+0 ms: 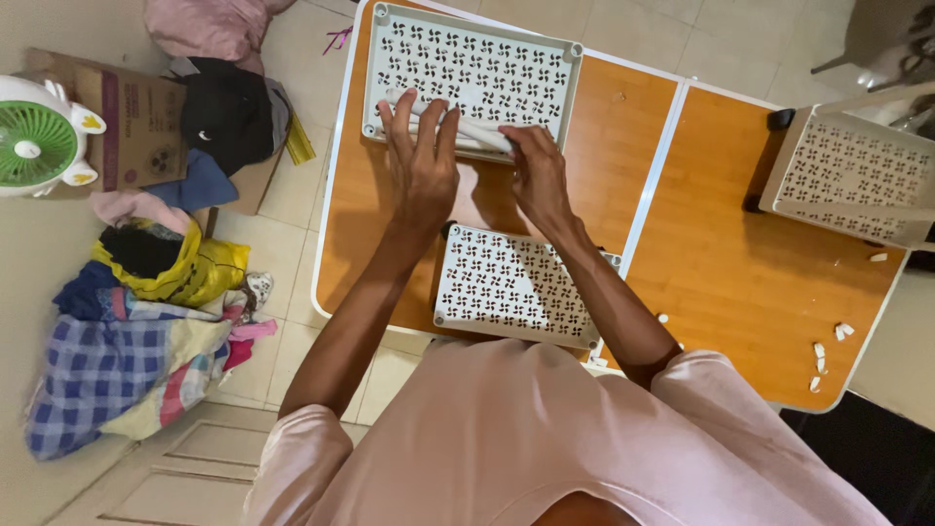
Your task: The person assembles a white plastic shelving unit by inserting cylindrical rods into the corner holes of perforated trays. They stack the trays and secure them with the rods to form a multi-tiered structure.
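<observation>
Here: both hands (421, 161) (537, 175) open, flat on grey panel (472, 78); wooden table (740, 273), tiled floor (292, 195).

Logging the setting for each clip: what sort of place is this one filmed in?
Most likely a room in a home. A wooden folding table stands on a tiled floor, clothes and a checked blanket are heaped by the wall, and a small green fan sits beside a cardboard box.
</observation>
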